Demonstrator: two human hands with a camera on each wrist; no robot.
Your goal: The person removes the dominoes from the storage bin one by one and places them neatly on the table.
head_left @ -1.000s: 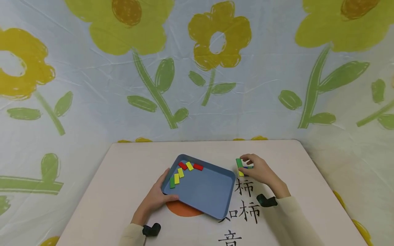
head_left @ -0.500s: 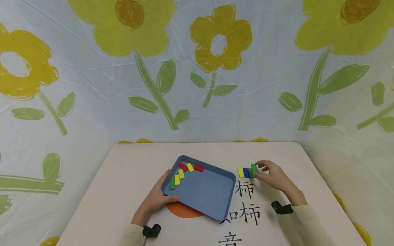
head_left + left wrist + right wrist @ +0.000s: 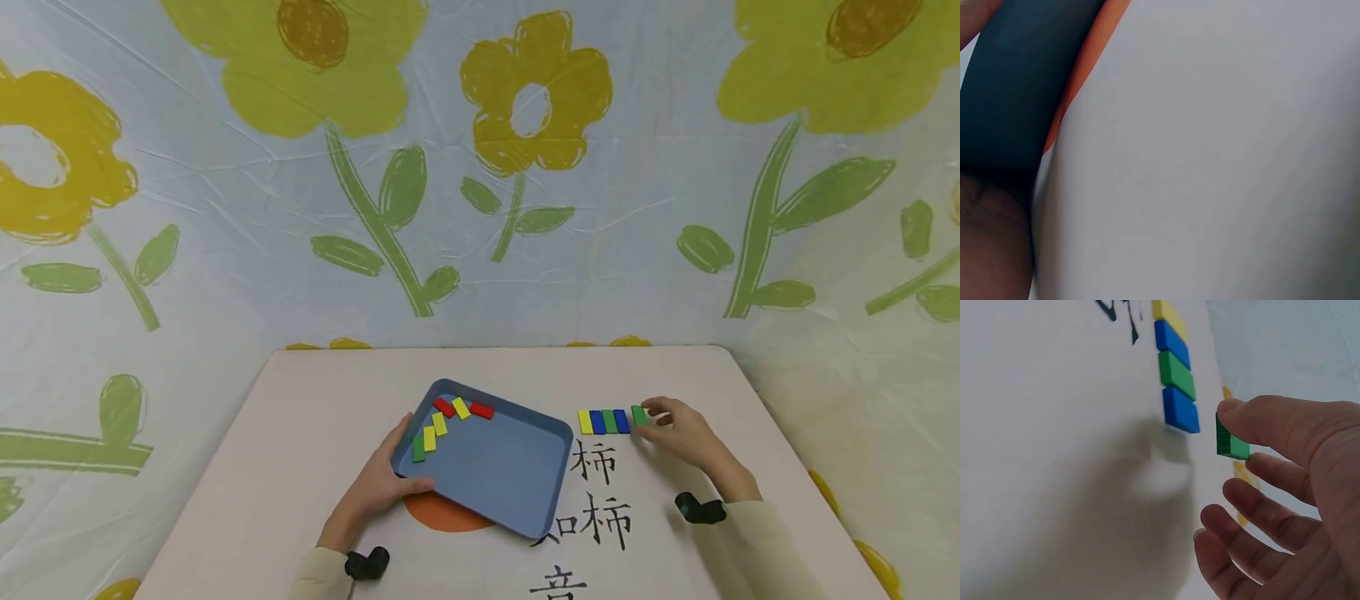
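Observation:
My left hand (image 3: 378,482) grips the left corner of a blue-grey tray (image 3: 502,475), its thumb along the near rim; part of that grip shows in the left wrist view beside the tray's dark side (image 3: 1022,81). Between thumb and index finger my right hand (image 3: 686,435) pinches a green block (image 3: 639,416). That block is just right of a row on the table: a yellow block (image 3: 585,422), a blue block (image 3: 597,422), a green block (image 3: 1177,376) and a second blue block (image 3: 1181,410). In the right wrist view, a gap separates the pinched block from the row's end.
Inside the tray, along its far left edges, lie several blocks: red (image 3: 482,411), yellow (image 3: 430,438) and green (image 3: 418,449). The pale table cover (image 3: 300,433) carries black characters (image 3: 607,521) and an orange print (image 3: 450,514). A flowered cloth (image 3: 600,283) hangs behind.
My right hand has moved rightward with the green block, from above the row's yellow end to beyond its right end, uncovering the last blue block. My left hand and the tray stay put.

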